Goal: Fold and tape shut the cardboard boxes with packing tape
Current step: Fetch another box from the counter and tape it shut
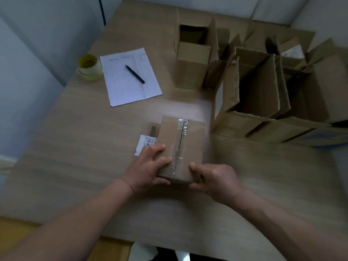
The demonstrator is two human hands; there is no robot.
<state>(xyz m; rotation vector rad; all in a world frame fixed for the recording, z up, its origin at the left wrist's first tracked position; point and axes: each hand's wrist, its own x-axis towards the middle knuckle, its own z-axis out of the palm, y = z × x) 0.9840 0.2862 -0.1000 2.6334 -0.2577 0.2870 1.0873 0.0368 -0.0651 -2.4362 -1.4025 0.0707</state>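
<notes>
Near the table's front edge, a small taped box lies flat; the left hand and right hand both clasp its near end, fingers curled round the corners.

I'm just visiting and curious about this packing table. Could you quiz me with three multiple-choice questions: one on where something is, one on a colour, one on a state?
1. Where does the pen lie?
A. on the sheet of paper
B. inside an open box
C. on the tape roll

2. What colour is the tape roll's core?
A. red
B. yellow-green
C. black

3. In what state is the small box that the left hand and right hand hold?
A. flaps standing open
B. crushed flat
C. closed, clear tape along its seam

Answers: 1 A, the pen rests across the sheet. 2 B, the core looks yellow-green. 3 C, glossy tape runs over the closed seam.
</notes>
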